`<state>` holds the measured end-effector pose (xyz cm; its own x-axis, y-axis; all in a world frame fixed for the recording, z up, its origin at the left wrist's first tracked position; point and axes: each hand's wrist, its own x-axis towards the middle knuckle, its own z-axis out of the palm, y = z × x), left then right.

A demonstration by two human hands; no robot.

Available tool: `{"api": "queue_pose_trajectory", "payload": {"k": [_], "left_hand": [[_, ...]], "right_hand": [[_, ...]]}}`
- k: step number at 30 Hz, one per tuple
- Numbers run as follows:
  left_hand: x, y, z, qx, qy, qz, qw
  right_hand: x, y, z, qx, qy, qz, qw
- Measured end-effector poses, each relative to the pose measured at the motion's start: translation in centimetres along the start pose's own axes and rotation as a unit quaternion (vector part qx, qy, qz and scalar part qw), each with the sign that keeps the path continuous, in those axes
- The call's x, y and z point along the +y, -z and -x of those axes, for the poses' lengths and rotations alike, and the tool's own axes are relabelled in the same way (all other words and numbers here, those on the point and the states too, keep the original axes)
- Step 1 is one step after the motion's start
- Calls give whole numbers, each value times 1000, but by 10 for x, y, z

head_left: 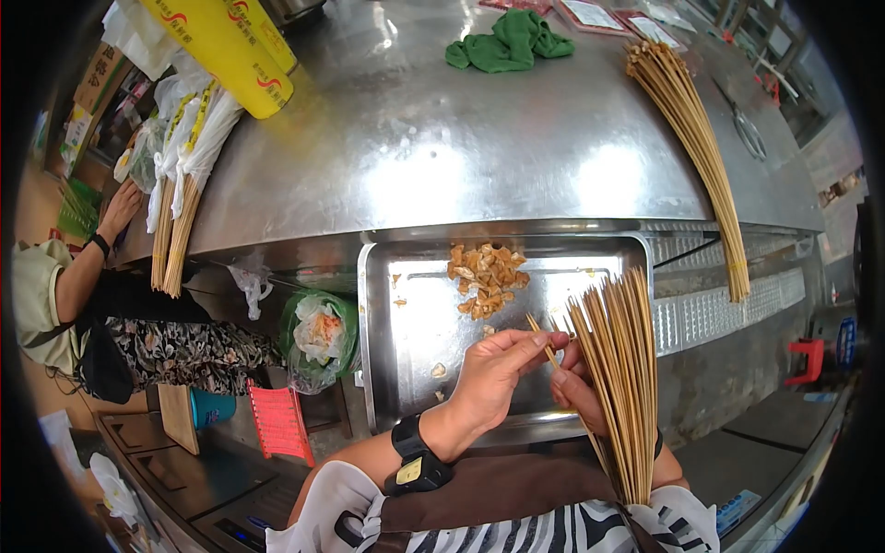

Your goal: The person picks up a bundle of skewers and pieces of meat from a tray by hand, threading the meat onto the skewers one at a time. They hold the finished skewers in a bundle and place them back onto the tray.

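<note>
My left hand (pixel 493 373) pinches a thin bamboo skewer (pixel 549 354) between thumb and fingertips, its tip pointing up and away. Close beside it, my right hand (pixel 579 389) has its fingers closed at the lower part of that skewer. A thick bundle of bamboo skewers (pixel 619 369) lies against my right hand and forearm, points upward, hiding part of that hand. Beneath both hands is a shallow metal tray (pixel 367 323). Toward its far side sits a pile of brown, folded food pieces (pixel 484 276), with a few small scraps elsewhere in it.
A steel table (pixel 332 138) spans the far side, bearing a green cloth (pixel 512 41), another skewer bundle (pixel 696 138), scissors (pixel 749 134) and yellow rolls (pixel 226 46). Wrapped skewers (pixel 184 198) overhang its left edge near another person's hand (pixel 120 207). A green bag (pixel 300 359) stands left of the tray.
</note>
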<state>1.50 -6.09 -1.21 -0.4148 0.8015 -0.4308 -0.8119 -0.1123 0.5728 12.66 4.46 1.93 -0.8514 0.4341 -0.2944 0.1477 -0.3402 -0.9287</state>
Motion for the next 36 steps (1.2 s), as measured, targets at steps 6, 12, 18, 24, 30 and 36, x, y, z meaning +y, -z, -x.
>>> {"api": "queue_pose_trajectory", "payload": {"k": [6,12,18,24,30,36], "left_hand": [[1,-3,3,5,-13,-22,1000],[6,-4,2,8,-11,-37,999],[-3,8,-13,-8,-11,-101,995],[15,-3,-11,95,-180,-451,869],[48,-30,6,-121,-110,-162,973],[48,-29,3,-99,-92,-150,980]], "right_hand": [[5,3,2,-21,-5,2,1000],[-4,1,6,12,104,142,984],[-19,7,8,-90,214,251,940],[-42,-8,17,-135,-88,182,970],[-28,-6,13,-121,-70,142,980],[-18,-7,12,-70,-5,50,996]]}}
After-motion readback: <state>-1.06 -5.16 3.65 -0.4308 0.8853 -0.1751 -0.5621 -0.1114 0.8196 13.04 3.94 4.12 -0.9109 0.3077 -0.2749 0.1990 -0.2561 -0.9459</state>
